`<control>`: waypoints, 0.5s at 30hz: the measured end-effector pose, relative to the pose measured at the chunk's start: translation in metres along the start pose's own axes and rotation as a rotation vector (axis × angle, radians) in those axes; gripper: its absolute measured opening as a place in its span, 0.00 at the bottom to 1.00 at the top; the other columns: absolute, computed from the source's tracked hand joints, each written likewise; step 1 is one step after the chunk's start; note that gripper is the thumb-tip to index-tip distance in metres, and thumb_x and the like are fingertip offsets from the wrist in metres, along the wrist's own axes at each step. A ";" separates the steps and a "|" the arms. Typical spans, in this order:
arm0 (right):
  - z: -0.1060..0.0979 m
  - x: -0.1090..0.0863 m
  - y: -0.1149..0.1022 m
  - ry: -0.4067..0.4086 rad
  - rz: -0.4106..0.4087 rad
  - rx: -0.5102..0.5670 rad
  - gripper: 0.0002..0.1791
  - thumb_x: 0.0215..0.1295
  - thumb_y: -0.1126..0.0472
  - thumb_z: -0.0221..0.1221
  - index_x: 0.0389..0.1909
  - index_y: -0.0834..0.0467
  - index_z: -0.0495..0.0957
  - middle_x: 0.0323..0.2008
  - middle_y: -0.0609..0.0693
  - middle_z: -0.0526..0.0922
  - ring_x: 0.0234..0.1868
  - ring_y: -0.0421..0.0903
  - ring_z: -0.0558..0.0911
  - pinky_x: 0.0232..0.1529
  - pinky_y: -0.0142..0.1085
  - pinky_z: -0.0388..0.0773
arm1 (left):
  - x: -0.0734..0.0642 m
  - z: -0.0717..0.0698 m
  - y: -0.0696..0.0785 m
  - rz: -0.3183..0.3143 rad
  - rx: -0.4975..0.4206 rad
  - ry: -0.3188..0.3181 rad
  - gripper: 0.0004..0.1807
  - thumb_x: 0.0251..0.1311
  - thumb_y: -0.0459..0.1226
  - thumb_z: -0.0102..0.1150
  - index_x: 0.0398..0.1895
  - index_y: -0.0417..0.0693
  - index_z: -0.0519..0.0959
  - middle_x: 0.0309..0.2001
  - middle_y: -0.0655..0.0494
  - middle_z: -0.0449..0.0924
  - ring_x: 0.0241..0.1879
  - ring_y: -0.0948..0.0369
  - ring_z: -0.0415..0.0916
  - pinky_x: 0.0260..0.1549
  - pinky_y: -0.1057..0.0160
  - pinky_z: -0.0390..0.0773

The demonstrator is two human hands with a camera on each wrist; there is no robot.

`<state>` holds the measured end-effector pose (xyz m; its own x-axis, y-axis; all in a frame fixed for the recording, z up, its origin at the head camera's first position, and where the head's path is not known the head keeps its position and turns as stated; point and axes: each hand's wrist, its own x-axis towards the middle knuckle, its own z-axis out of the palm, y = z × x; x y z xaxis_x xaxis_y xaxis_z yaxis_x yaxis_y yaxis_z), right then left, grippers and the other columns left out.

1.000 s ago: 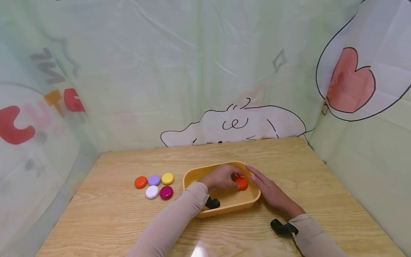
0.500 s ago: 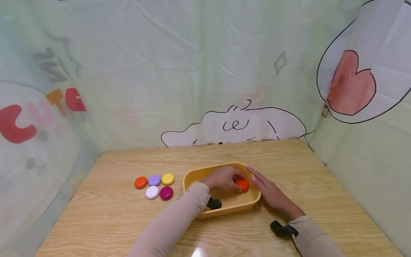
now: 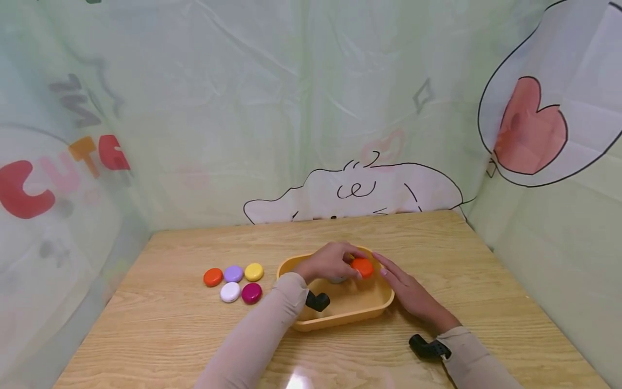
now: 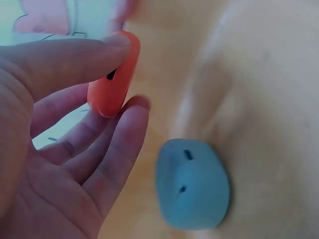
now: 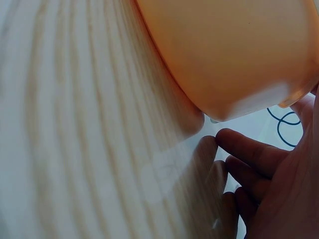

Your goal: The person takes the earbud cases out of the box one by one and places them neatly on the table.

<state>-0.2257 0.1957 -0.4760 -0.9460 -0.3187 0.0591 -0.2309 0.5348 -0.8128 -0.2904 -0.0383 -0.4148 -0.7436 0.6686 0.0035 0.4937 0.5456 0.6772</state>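
My left hand (image 3: pixel 332 262) is over the yellow-orange plastic bin (image 3: pixel 340 320) and pinches a glossy orange-red round disc (image 3: pixel 362 268) between thumb and fingers. Up close in the left wrist view, the same orange-red disc (image 4: pixel 115 77) stands on edge and shows a small dark slot. Below it on the bin's floor lies a light blue piece (image 4: pixel 193 184) with two dark slots, mostly hidden by the hand in the head view. Along the bin's right end rests my right hand (image 3: pixel 410 292), fingers extended; the right wrist view has the bin's outer wall (image 5: pixel 239 55) beside the fingers.
Left of the bin, several round discs sit in a cluster on the wooden table (image 3: pixel 160 335): orange (image 3: pixel 213 277), lilac (image 3: pixel 233 273), yellow (image 3: pixel 254 272), white (image 3: pixel 230 292) and magenta (image 3: pixel 251 293). Printed curtains (image 3: pixel 218 135) enclose the table's back and sides.
The left hand has lifted the orange-red disc from the bin's floor and moved it slightly up and left. A bluish piece now shows beneath that hand. The right hand stays put.
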 end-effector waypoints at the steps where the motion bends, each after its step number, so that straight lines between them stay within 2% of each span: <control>1: 0.000 0.000 0.000 0.000 0.001 -0.004 0.29 0.82 0.44 0.37 0.80 0.43 0.51 0.78 0.57 0.52 0.76 0.64 0.53 0.69 0.64 0.49 | -0.002 -0.002 0.001 0.000 -0.007 0.007 0.25 0.57 0.40 0.73 0.59 0.54 0.82 0.50 0.67 0.80 0.44 0.66 0.74 0.46 0.70 0.74; 7: -0.001 0.000 -0.001 -0.006 -0.006 0.002 0.29 0.82 0.44 0.37 0.80 0.43 0.52 0.78 0.57 0.52 0.76 0.63 0.52 0.70 0.64 0.48 | -0.012 -0.014 0.001 -0.005 -0.097 0.030 0.28 0.56 0.37 0.73 0.63 0.48 0.79 0.52 0.62 0.79 0.46 0.65 0.77 0.48 0.69 0.76; 15: -0.001 0.000 0.000 -0.009 -0.010 0.024 0.29 0.82 0.44 0.38 0.79 0.42 0.52 0.78 0.56 0.53 0.76 0.62 0.53 0.70 0.64 0.48 | -0.024 -0.024 -0.002 -0.043 -0.145 0.050 0.28 0.56 0.37 0.72 0.62 0.51 0.79 0.56 0.59 0.76 0.51 0.61 0.77 0.49 0.65 0.77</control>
<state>-0.2254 0.1963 -0.4756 -0.9416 -0.3309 0.0628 -0.2351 0.5123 -0.8260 -0.2843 -0.0675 -0.3985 -0.7859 0.6184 0.0061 0.3931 0.4919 0.7769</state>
